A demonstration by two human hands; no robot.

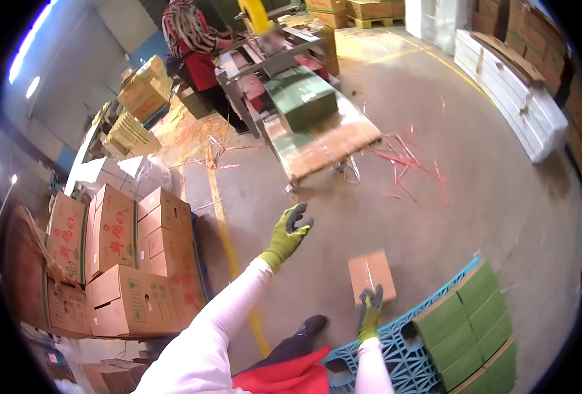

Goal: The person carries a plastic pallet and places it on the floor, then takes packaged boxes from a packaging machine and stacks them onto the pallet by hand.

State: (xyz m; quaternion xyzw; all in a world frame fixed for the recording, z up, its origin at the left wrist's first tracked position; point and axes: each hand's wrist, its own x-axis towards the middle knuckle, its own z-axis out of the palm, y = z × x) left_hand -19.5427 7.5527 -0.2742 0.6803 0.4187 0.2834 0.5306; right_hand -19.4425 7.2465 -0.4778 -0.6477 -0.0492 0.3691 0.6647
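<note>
My left hand (289, 231), in a yellow-green glove with dark fingers, is held out over the floor; its fingers are apart and nothing is in them. Below and to the right, my right hand (369, 308), gloved the same way, grips the near side of a small brown box (371, 270), with a pale strap or line running down the box's middle. Just right of that hand, green boxes (463, 328) are stacked on a blue plastic pallet (406, 351). Ahead, a green box (302, 98) sits on a machine's table (330, 146).
A person (192, 39) in a striped top and red apron stands at the machine. Brown cartons (140, 262) are piled at left. Red strap scraps (402, 161) litter the floor (468, 197). Long white-wrapped packages (507, 92) lie at the right. My foot (315, 325) is near the pallet.
</note>
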